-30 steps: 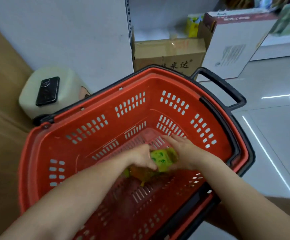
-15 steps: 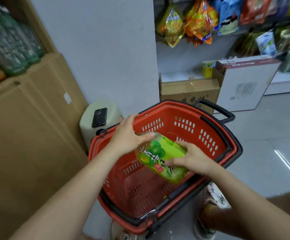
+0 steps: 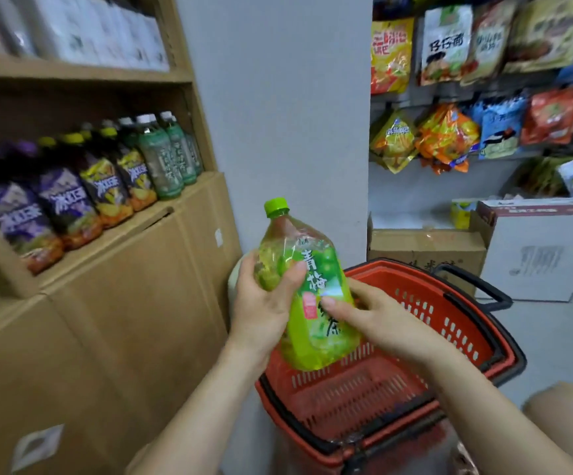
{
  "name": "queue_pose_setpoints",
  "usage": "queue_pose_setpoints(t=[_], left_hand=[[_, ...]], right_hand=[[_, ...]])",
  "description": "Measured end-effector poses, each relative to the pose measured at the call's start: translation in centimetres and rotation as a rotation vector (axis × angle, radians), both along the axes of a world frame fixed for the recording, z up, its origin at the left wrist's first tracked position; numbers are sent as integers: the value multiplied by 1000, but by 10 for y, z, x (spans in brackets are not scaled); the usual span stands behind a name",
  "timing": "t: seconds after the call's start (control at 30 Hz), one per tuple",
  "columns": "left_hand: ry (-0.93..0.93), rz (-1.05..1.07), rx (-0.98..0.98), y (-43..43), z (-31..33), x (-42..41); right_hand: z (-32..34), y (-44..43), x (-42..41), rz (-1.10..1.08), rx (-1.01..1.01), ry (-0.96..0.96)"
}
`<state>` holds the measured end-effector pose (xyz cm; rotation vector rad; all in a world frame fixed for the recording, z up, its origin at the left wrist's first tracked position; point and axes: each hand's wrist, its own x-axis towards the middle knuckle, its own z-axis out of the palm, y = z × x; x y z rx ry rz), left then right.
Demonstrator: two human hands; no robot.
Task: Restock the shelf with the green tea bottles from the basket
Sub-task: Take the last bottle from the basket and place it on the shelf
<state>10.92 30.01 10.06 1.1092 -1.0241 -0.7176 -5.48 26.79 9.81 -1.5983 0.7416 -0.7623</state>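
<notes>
Btl is out of the basket. 1 s ago it lay on the basket floor; 0.5 s ago it was half-raised on its side. Now the green tea bottle (image 3: 312, 296) is near upright, cap up, leaning slightly left, in the air over the left rim of the basket (image 3: 449, 323).

Your left hand (image 3: 264, 303) wraps the upper body, thumb across the label. Your right hand (image 3: 374, 320) curls round the lower label.

No other btl shows in the visible part of the basket.

View has swung up to the shelf (image 3: 189, 188) and its drink rows (image 3: 113, 180) on your left.

Meaning: pick done, carry phase. Next is prob. a shelf gap, but blur hides any.
</notes>
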Motion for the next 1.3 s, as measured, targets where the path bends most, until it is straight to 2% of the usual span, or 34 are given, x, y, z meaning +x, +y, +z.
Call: queue_pose_setpoints(t=[0.1,0.17,0.3,0.53,0.77,0.83,0.97,1.17,1.3], left_hand=[[-240,142,-68,35,26,16],[-282,199,-78,57,39,26],[-313,237,-99,90,64,46],[-357,222,-88,144,93,59],[-503,387,71,197,110,94],[-575,511,118,219,111,107],[-764,947,246,283,107,146],[-774,1488,543,376,84,209],[-753,1702,573,402,82,244]], right_hand=[[39,29,26,35,-387,93],[49,44,44,46,-512,125],[62,63,76,-16,-578,128],[78,93,123,-93,-573,-39],[82,123,167,40,-450,-205],[82,132,185,102,-456,-210],[84,151,230,228,-453,-197],[79,185,309,338,-460,-149],[75,208,362,364,-499,-100]])
